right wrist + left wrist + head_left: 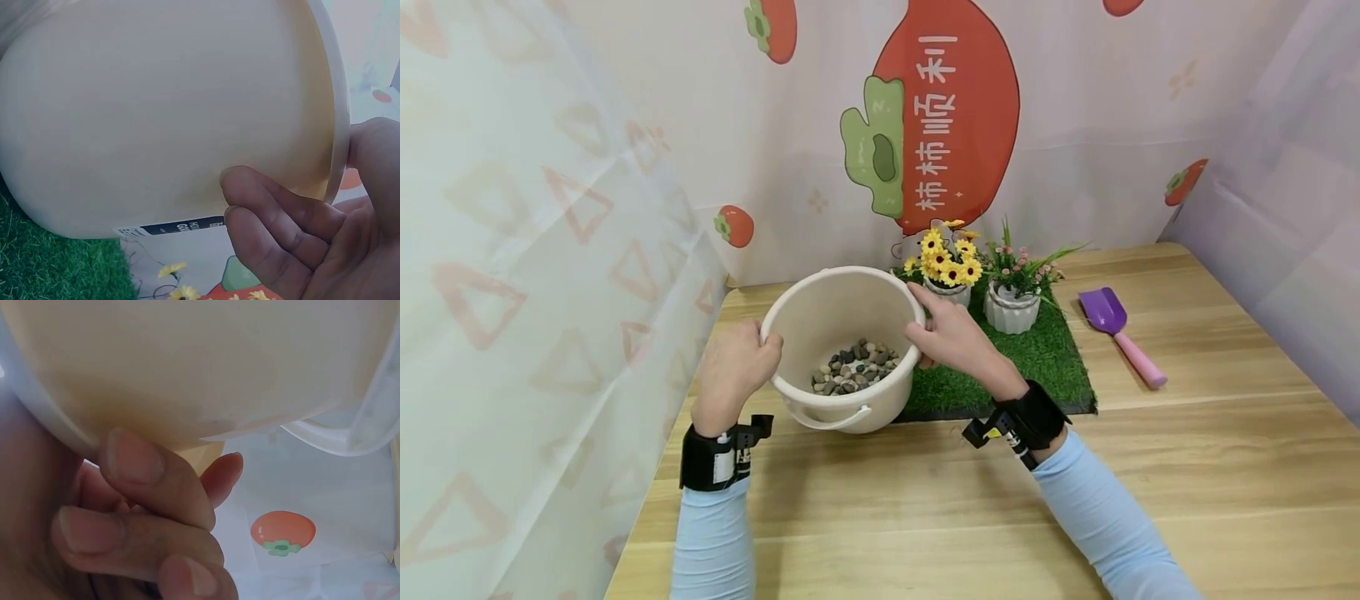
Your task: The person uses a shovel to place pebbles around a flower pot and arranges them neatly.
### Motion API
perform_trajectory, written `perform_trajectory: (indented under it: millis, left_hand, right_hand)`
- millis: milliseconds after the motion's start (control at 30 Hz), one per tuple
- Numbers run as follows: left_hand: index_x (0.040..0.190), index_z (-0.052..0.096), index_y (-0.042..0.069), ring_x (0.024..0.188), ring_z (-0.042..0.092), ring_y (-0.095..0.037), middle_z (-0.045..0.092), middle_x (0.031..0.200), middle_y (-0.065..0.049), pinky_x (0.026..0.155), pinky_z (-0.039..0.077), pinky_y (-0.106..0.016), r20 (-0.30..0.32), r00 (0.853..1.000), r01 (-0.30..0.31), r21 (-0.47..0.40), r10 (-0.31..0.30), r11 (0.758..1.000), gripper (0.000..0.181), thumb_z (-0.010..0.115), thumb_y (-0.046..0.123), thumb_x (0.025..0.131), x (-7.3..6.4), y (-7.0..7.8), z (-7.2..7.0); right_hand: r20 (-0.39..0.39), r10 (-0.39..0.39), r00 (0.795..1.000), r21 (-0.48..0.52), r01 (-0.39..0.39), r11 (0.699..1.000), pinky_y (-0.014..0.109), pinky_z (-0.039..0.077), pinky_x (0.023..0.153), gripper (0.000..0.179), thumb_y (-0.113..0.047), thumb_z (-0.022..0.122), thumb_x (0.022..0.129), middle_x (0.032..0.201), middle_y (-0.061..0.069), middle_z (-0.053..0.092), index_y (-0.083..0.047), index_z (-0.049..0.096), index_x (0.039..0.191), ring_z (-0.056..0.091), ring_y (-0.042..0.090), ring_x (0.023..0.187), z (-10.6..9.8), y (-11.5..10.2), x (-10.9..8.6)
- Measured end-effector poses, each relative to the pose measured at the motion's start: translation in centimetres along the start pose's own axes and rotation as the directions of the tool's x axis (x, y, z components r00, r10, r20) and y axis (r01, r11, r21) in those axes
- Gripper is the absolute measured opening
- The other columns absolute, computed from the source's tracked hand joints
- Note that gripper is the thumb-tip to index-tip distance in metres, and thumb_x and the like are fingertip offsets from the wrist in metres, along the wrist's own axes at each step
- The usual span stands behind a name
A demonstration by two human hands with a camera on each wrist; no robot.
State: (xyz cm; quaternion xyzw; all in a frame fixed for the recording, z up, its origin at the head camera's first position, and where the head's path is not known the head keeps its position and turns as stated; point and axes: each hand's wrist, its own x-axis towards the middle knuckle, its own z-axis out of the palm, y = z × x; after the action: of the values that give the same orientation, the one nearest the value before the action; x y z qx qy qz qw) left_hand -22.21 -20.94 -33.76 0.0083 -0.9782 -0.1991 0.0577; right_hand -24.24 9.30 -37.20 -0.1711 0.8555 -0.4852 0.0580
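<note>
Between my two hands is a cream plastic bucket [842, 292], its mouth tilted toward me. Several small grey and tan pebbles [857, 367] lie on its bottom. My left hand [737, 367] grips the left side of the rim, and in the left wrist view its curled fingers [156, 487] sit under the rim. On the right side, my right hand [955, 333] holds the rim with thumb and fingers; the right wrist view shows those fingers [275, 219] against the outer wall. A white handle [827, 421] hangs down the bucket's front.
Behind and right of the bucket, a green turf mat [1037, 375] bears a white pot of yellow flowers [951, 262] and a white pot of pink flowers [1011, 308]. A purple scoop with a pink handle [1138, 358] lies on the wooden table [925, 517]. Printed curtains stand around.
</note>
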Motion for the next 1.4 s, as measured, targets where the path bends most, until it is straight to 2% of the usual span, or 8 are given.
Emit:
perform_trajectory:
  millis: [233,400,633,767,900,1000,1167,1400]
  left_hand:
    - [0.103,0.063,0.001,0.062,0.057,-0.023,0.070,0.087,-0.016,0.048,0.039,-0.031,0.049,0.999,0.018,-0.002,-0.018,1.000,0.036,0.041,0.029,0.093,-0.1,-0.3,0.2]
    - [0.100,0.063,0.001,0.062,0.056,-0.022,0.069,0.087,-0.016,0.048,0.038,-0.030,0.059,0.998,0.006,-0.013,-0.005,1.000,0.035,0.041,0.028,0.094,0.0,-0.7,0.4]
    - [0.096,0.062,0.003,0.067,0.057,-0.023,0.068,0.086,-0.015,0.052,0.039,-0.030,0.091,0.996,-0.006,-0.005,0.006,1.000,0.033,0.041,0.028,0.094,0.2,-1.0,0.1]
    - [0.092,0.063,0.006,0.069,0.056,-0.024,0.066,0.082,-0.012,0.055,0.038,-0.030,0.086,0.996,-0.023,0.020,0.021,1.000,0.038,0.035,0.031,0.098,0.5,-1.1,-0.1]
    - [0.104,0.065,0.006,0.077,0.061,-0.028,0.068,0.091,-0.014,0.061,0.043,-0.034,0.072,0.996,-0.057,0.018,0.056,0.998,0.047,0.030,0.037,0.103,0.8,-1.4,-0.5]
    - [0.114,0.063,0.004,0.086,0.065,-0.030,0.070,0.102,-0.017,0.067,0.046,-0.036,0.086,0.992,-0.088,-0.004,0.088,0.996,0.047,0.033,0.039,0.103,1.1,-1.6,-0.5]
    - [0.112,0.062,0.004,0.084,0.064,-0.028,0.071,0.102,-0.016,0.066,0.044,-0.033,0.101,0.987,-0.122,-0.007,0.122,0.993,0.043,0.037,0.039,0.102,1.4,-1.8,-0.4]
    - [0.112,0.060,0.008,0.082,0.064,-0.026,0.071,0.098,-0.013,0.065,0.043,-0.032,0.095,0.985,-0.146,-0.013,0.146,0.989,0.043,0.037,0.043,0.103,1.8,-1.9,-0.2]
  right_hand:
    - [0.010,0.004,1.000,-0.006,-0.004,1.000,0.038,0.056,0.064,0.063,-0.027,0.046,0.099,0.076,0.009,0.069,-0.028,0.019,0.157,0.065,0.021,0.059,0.1,0.0,-0.3]
    - [0.024,-0.003,1.000,-0.031,0.004,1.000,0.034,0.055,0.063,0.063,-0.029,0.044,0.100,0.082,0.008,0.069,-0.027,0.017,0.157,0.065,0.020,0.060,0.2,0.1,-0.3]
    - [0.050,-0.002,0.999,-0.052,0.004,0.999,0.034,0.056,0.063,0.064,-0.035,0.045,0.100,0.077,0.009,0.067,-0.029,0.015,0.157,0.065,0.021,0.061,0.2,0.1,0.0]
    - [0.076,-0.012,0.997,-0.023,0.014,1.000,0.033,0.057,0.069,0.066,-0.044,0.046,0.102,0.088,0.008,0.066,-0.030,0.013,0.157,0.067,0.022,0.069,0.0,0.1,-0.2]
    - [0.103,-0.037,0.994,-0.026,0.040,0.999,0.032,0.055,0.077,0.067,-0.052,0.042,0.101,0.095,0.007,0.068,-0.029,0.013,0.157,0.067,0.022,0.077,-0.5,0.3,-0.7]
    - [0.113,-0.045,0.993,-0.043,0.050,0.998,0.032,0.053,0.080,0.066,-0.054,0.039,0.101,0.098,0.006,0.069,-0.027,0.016,0.157,0.066,0.020,0.078,-1.2,0.6,-1.1]
    - [0.106,-0.038,0.994,-0.076,0.047,0.996,0.034,0.054,0.080,0.059,-0.049,0.037,0.104,0.097,0.007,0.067,-0.022,0.026,0.155,0.065,0.017,0.077,-2.4,1.3,-1.6]
    - [0.106,0.003,0.994,-0.104,0.008,0.995,0.033,0.053,0.080,0.056,-0.047,0.041,0.103,0.101,0.011,0.067,-0.021,0.032,0.152,0.066,0.022,0.085,-3.9,2.7,-2.1]
